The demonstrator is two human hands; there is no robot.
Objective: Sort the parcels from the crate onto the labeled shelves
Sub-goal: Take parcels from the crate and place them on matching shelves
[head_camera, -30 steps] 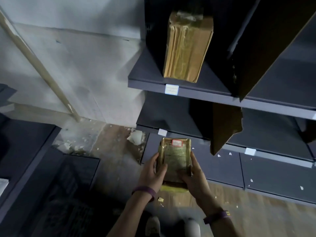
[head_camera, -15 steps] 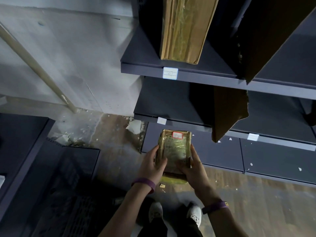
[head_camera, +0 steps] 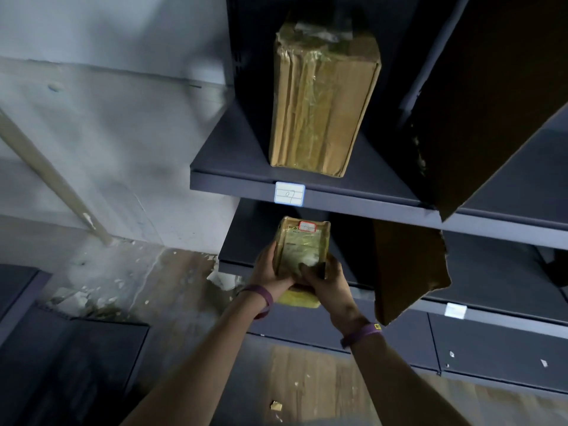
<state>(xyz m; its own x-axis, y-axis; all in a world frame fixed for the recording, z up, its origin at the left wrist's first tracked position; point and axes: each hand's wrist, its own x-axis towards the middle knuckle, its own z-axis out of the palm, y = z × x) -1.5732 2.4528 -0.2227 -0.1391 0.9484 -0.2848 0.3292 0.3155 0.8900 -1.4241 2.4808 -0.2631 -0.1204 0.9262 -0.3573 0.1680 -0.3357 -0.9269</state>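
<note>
Change: small tan tape-wrapped parcel [head_camera: 302, 247] is higher than 1 s ago, now just under the grey metal shelf [head_camera: 233, 170] bearing a white label [head_camera: 289, 193]. The fingers of left hand [head_camera: 273, 272] and right hand [head_camera: 325, 281] curl round its lower end. Judged: shelving is close.

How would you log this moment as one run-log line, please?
left hand: grips small taped parcel | right hand: grips it too | large taped parcel: upright on upper shelf
</note>
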